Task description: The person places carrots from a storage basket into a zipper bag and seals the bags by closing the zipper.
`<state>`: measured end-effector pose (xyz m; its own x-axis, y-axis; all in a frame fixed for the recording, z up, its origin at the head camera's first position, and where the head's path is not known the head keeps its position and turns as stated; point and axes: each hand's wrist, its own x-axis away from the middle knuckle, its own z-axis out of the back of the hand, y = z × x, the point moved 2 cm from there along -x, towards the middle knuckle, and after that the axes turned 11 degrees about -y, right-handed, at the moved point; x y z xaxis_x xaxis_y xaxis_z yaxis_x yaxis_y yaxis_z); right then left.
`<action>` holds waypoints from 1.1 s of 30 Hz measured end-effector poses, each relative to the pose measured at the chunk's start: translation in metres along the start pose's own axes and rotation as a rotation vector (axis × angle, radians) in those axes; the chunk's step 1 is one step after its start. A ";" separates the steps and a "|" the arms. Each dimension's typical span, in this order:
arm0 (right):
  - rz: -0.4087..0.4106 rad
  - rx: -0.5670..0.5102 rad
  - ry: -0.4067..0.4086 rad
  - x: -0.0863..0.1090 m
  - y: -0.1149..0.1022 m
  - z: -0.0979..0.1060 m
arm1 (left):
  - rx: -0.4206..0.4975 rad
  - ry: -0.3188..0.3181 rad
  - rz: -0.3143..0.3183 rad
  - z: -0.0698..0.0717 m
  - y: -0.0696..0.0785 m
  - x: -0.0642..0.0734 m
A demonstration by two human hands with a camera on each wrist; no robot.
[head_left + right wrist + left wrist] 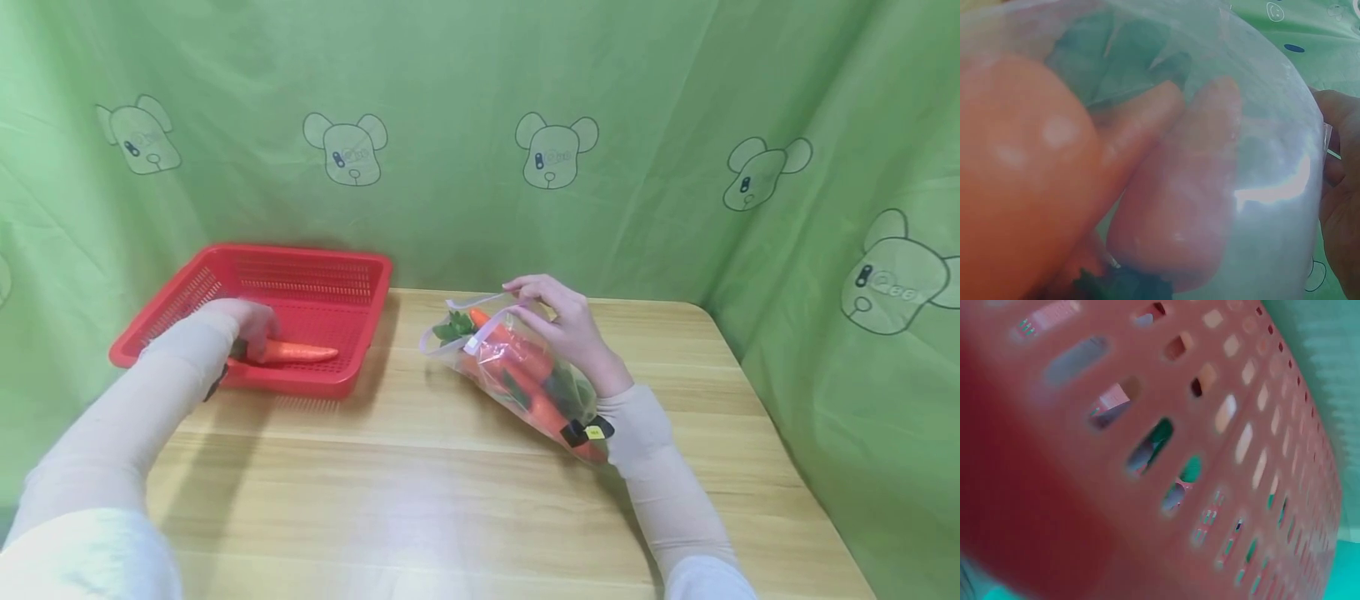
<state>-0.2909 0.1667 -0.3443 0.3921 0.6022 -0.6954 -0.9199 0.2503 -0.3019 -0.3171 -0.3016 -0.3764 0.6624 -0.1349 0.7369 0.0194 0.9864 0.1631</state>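
Inside the red plastic basket (307, 382), my left hand (253, 322) grips a carrot (302, 353) near its green top; the carrot's tapered tip points right. The fingers are slightly blurred, and the left wrist view has only the slotted basket wall (1116, 481) up close. My right hand (561, 323) pinches the rim of a clear zip bag (468, 371), holding its mouth partly open. Several carrots (517, 354) with green leafy tops lie in the bag. In the right wrist view, one carrot (1175, 206) shows through the plastic, with my fingers at the bag's edge.
A light wood table (360, 500) carries both the basket and the bag. Behind it and along the sides hangs a green curtain (450, 67) printed with bear heads. A black strap with a yellow tag (594, 432) sits at the right wrist, against the bag's lower end.
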 end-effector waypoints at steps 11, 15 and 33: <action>-0.005 0.007 -0.006 -0.002 -0.001 0.000 | -0.070 0.326 -0.169 0.016 0.002 -0.002; -0.011 -0.002 -0.013 -0.001 -0.001 -0.001 | -0.160 0.456 -0.154 0.023 0.006 0.001; -0.040 -0.008 -0.017 -0.001 0.000 0.001 | -0.330 0.846 -0.229 0.044 0.030 0.043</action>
<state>-0.2907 0.1667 -0.3432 0.4286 0.6049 -0.6711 -0.9032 0.2687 -0.3346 -0.3211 -0.2816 -0.3105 0.9383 -0.3442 -0.0338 0.3426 0.9384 -0.0446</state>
